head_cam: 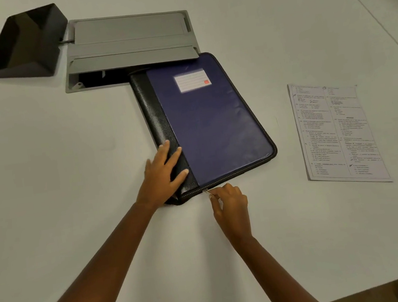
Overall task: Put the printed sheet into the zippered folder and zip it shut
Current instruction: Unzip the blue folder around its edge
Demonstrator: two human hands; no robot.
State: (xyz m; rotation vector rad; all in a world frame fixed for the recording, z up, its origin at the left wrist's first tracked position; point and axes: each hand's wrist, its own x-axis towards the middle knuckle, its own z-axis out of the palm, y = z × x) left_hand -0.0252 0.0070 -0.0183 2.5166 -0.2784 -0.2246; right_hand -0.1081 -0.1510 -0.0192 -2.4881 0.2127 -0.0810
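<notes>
a: folder (210,121)? navy cover, black grained spine, white lined label (192,81) with a red square.
b: sheet (338,131)? white, black print. counter (52,151) white, tray (24,43) black.

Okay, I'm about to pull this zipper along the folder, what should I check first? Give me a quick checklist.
1. Folder held steady: ok, the left hand presses flat on the black spine of the zippered folder.
2. Grip on the zipper pull: ok, the right hand pinches it at the near edge.
3. Near edge free for the zipper's run: ok, nothing lies on it.
4. Far corner free: not ok, it overlaps the opening of the grey hatch.
5. The printed sheet ready: ok, flat on the table, right of the folder and apart from it.
6. Folder's inside empty: cannot tell, it is closed.
</notes>
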